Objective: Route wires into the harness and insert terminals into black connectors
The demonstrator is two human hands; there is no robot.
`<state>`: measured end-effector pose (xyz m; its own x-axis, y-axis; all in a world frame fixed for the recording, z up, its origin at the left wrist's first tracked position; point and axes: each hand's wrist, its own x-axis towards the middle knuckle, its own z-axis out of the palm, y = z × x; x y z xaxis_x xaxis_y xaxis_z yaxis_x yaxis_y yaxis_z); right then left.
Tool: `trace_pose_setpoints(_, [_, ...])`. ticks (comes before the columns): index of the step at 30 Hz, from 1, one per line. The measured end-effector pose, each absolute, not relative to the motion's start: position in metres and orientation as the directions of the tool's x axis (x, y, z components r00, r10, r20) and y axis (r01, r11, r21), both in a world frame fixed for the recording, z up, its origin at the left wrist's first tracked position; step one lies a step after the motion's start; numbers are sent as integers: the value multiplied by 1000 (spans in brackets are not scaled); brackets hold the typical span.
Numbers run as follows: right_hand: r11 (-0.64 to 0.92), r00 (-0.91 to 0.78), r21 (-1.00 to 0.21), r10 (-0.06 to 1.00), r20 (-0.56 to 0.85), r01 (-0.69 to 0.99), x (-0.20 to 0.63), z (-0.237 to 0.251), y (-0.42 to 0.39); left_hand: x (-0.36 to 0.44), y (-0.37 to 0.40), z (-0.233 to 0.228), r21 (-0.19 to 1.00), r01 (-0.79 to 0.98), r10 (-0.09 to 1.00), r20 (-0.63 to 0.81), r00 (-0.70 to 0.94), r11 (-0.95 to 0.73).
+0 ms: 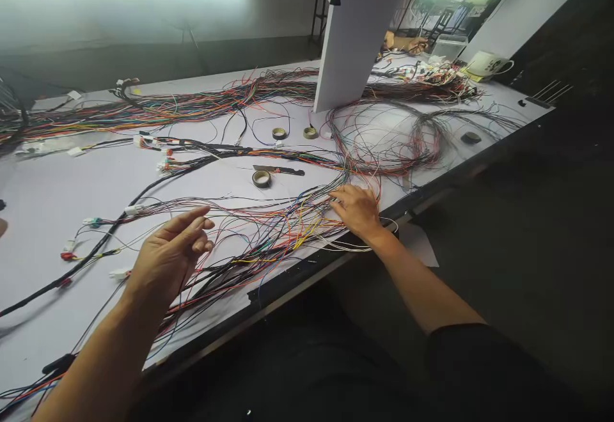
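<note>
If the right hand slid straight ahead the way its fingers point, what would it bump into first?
Probably more of the loose colored wires: the right hand lies flat on them, fingers pointing left along the bundle. Depth is hard to judge.

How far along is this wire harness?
Done: one black-wrapped branch with connectors. In hand: right hand presses flat on the loose coloured wires; left hand hovers open above them. Left: these wires and the coil lie unwrapped; tape roll sits unused.
</note>
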<state>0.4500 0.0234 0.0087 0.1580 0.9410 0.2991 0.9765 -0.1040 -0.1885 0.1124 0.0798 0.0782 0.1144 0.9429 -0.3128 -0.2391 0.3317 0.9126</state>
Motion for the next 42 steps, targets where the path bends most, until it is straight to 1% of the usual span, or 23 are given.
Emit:
trace_pose_setpoints(2, [-120, 173, -182, 934, 311, 976, 463, 10, 22, 115, 83, 78, 910, -254, 945, -316, 84, 327])
trace_pose_setpoints(5, [-134, 199, -205, 919, 339, 970, 479, 12, 17, 117, 88, 76, 910, -257, 945, -324, 44, 325])
trace_pose_setpoints(9, [-136, 210, -218, 908, 363, 966, 486, 13, 6, 117, 93, 73, 911, -238, 940, -341, 32, 338])
trace_pose_setpoints(14, [-68, 120, -182, 949, 293, 981, 469, 14, 3, 115, 95, 71, 911, -225, 936, -351, 21, 347])
trace_pose_setpoints(21, [-16, 50, -183, 981, 187, 983, 448, 14, 19, 116, 92, 70, 916, -242, 947, -316, 59, 321])
trace_pose_setpoints(24, [40, -7, -157, 979, 203, 987, 451, 13, 18, 116, 90, 70, 924, -236, 953, -287, 96, 302])
trace_pose_setpoints(28, [103, -51, -130, 936, 349, 986, 448, 22, 7, 115, 81, 73, 936, -198, 951, -257, 173, 290])
trace_pose_setpoints(30, [166, -81, -167, 902, 425, 972, 438, 32, 0, 115, 73, 77, 951, -162, 950, -229, 212, 265])
trace_pose_setpoints(32, [248, -115, -232, 875, 470, 941, 421, 42, -7, 115, 63, 81, 968, -112, 948, -188, 258, 223])
trace_pose_setpoints(35, [364, -185, -310, 857, 482, 878, 393, 51, -15, 116, 47, 86, 987, -25, 935, -144, 323, 160])
trace_pose_setpoints(37, [438, -254, -324, 841, 478, 838, 377, 51, -15, 117, 39, 88, 991, 33, 925, -136, 355, 133])
trace_pose_setpoints(40, [520, -362, -297, 816, 451, 801, 360, 45, -11, 118, 32, 89, 989, 95, 896, -145, 419, 116])
trace_pose_setpoints(42, [535, -405, -264, 814, 416, 803, 354, 39, -7, 114, 31, 87, 986, 126, 876, -153, 457, 106])
